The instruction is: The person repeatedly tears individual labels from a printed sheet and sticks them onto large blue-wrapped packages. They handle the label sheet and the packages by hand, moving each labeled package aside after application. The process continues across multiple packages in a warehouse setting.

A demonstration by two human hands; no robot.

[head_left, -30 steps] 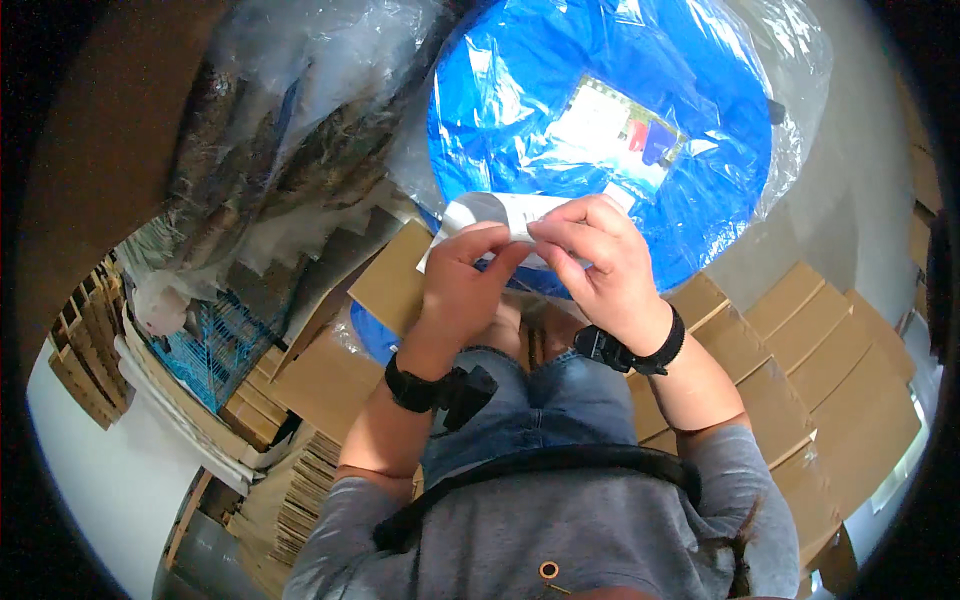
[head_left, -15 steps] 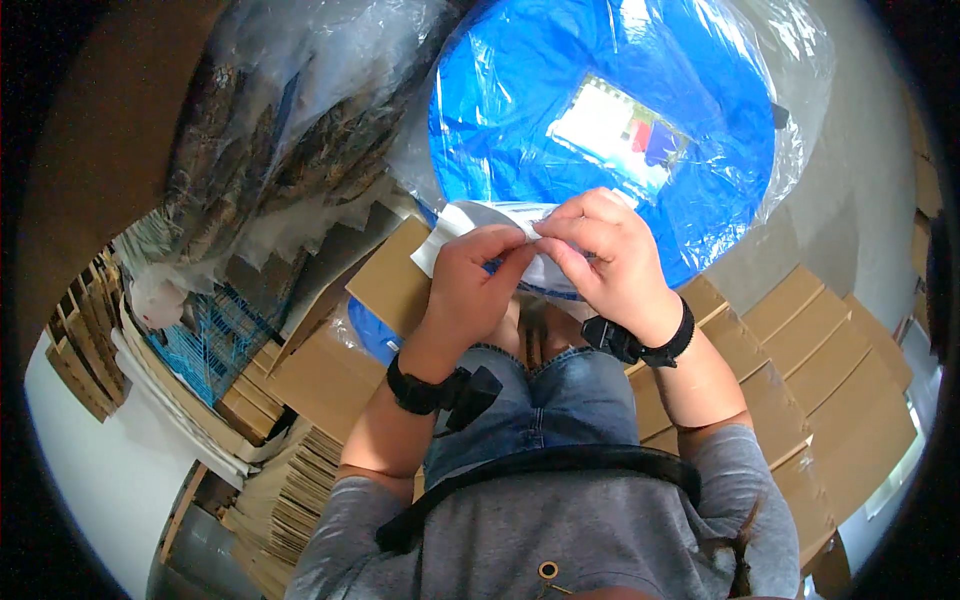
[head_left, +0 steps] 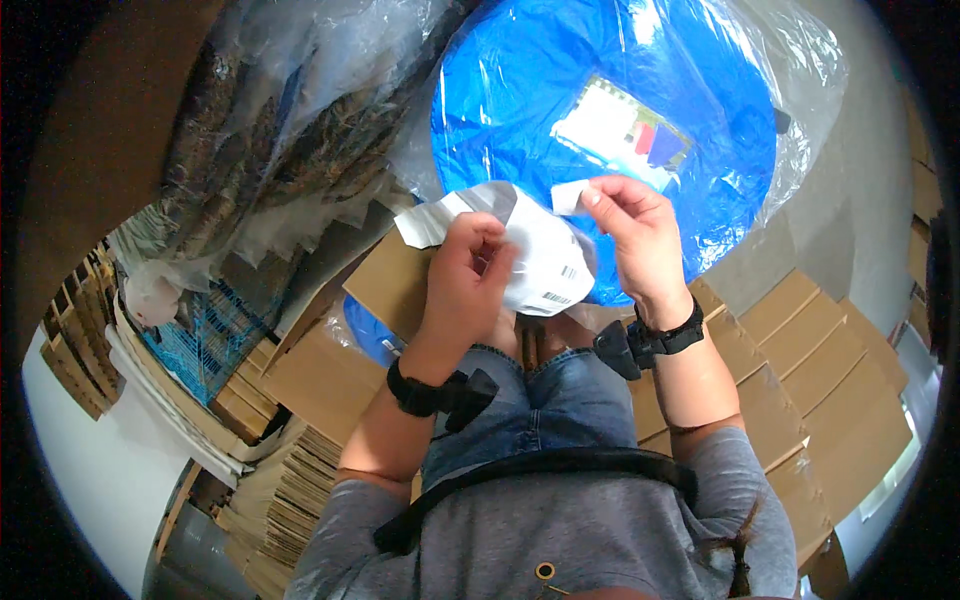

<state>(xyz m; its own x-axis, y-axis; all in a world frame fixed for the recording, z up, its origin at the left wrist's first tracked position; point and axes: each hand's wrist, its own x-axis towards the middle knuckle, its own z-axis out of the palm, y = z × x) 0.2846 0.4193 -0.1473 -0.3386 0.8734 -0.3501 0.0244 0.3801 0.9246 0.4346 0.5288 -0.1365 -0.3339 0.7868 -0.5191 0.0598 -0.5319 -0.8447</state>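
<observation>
My left hand (head_left: 470, 265) is closed on a curling strip of white barcode labels (head_left: 545, 255). One end of the strip bends out to the left, and its printed part hangs above my lap. Between the thumb and fingers of my right hand (head_left: 640, 230) is a small white label (head_left: 568, 197), apart from the strip. Just beyond both hands lies a big round blue folded item (head_left: 510, 110) in a clear plastic bag, with a printed picture card (head_left: 615, 130) on it.
Brown cardboard boxes (head_left: 800, 350) stand at my right, with another box (head_left: 385, 285) left of my lap. Items in clear plastic (head_left: 300, 120) are heaped at the far left. A blue wire rack (head_left: 205, 340) and stacked flat cardboard (head_left: 295, 495) are on the left.
My hands were together at the strip and have moved apart. The small label has come off in my right hand, which moved right. The strip now shows its barcodes.
</observation>
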